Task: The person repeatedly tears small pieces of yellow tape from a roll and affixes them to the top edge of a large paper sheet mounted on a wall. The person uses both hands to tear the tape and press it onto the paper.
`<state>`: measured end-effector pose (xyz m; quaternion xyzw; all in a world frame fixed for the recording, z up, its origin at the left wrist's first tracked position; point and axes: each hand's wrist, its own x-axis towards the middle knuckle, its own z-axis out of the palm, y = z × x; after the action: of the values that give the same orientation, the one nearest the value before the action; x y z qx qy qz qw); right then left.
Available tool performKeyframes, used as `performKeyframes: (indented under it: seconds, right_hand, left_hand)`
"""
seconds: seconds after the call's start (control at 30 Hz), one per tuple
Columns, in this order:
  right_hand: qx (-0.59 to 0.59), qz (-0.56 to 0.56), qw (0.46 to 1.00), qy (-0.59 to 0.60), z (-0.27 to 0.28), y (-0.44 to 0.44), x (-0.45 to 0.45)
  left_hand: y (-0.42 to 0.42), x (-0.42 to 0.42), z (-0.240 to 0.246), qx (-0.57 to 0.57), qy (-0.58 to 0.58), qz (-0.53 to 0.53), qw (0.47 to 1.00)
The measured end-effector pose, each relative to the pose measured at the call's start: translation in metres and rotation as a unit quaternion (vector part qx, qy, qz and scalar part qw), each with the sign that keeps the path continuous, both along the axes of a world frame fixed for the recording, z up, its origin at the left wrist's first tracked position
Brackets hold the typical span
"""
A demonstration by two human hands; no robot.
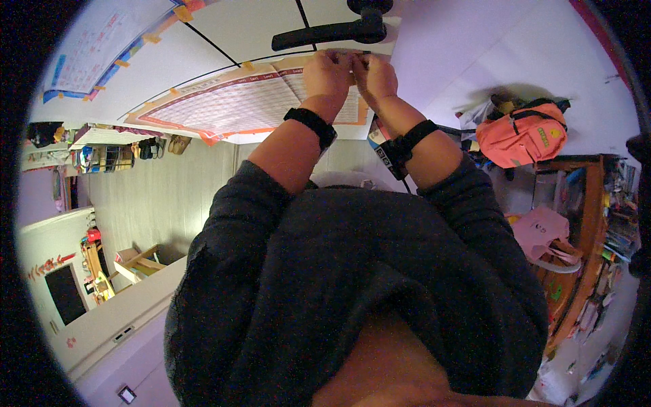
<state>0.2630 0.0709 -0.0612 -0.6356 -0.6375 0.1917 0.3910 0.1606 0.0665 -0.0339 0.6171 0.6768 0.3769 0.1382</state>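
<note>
A large printed paper sheet with an orange border [229, 102] lies flat against a white door [249, 30], held by bits of orange tape [247, 65] along its edge. At the sheet's corner, just below a black door handle [330, 34], my left hand [328, 76] and my right hand [375, 76] are close together with bent fingers. The fingertips meet around something small and dark that I cannot make out. Both wrists wear black straps, the right one with a small device [391, 155] on it.
An orange backpack [524, 133] hangs on the wall at the right, above a wooden cabinet [592, 203] and a pink bag [541, 231]. Another taped sheet [96, 46] is at the upper left. Past the door edge are a shoe rack [107, 157] and a wooden stool [140, 264].
</note>
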Motion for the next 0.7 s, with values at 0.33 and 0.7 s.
performKeyframes:
  seconds: [0.33,0.7]
  right_hand:
    - [-0.011,0.003,1.0,-0.002,0.003,0.0,0.0]
    - [0.039,-0.008,0.999,-0.02,-0.012,0.008,0.0]
  left_hand:
    - [0.001,0.012,0.005,-0.026,-0.088,0.06,0.994]
    - [0.002,0.001,-0.023,0.001,-0.146,0.044,0.988]
